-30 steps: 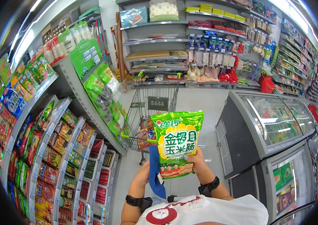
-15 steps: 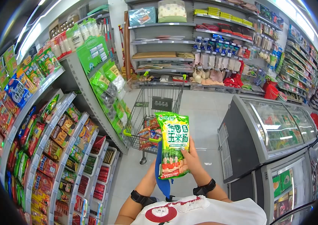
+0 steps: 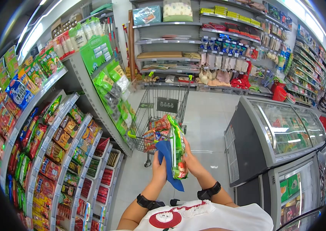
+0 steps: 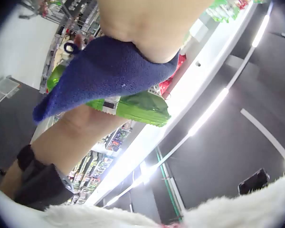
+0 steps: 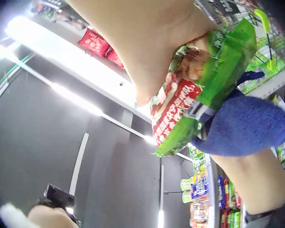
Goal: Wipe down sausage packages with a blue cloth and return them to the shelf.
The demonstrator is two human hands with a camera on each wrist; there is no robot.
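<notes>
A green snack bag point(image 3: 177, 150) is turned edge-on in front of the body in the head view, its printed front angled away to the right. The right hand point(image 3: 189, 158) grips its right side; in the right wrist view the palm lies against the bag's red lower part point(image 5: 175, 107). On the bag's other side, the left hand point(image 3: 159, 167) holds a blue cloth point(image 3: 165, 158) that hangs down beside the bag. The left wrist view shows the cloth point(image 4: 109, 71) bunched under the left hand, with the green bag behind it.
A shopping cart point(image 3: 167, 104) with red packets point(image 3: 153, 133) stands just ahead. Snack shelves point(image 3: 51, 154) line the left side, and a glass-topped freezer point(image 3: 263, 134) is at the right. Stocked wall shelves point(image 3: 167, 41) stand at the back.
The bag has turned from facing the head camera to edge-on. The right hand has moved slightly left with it, and more of the left hand and blue cloth shows.
</notes>
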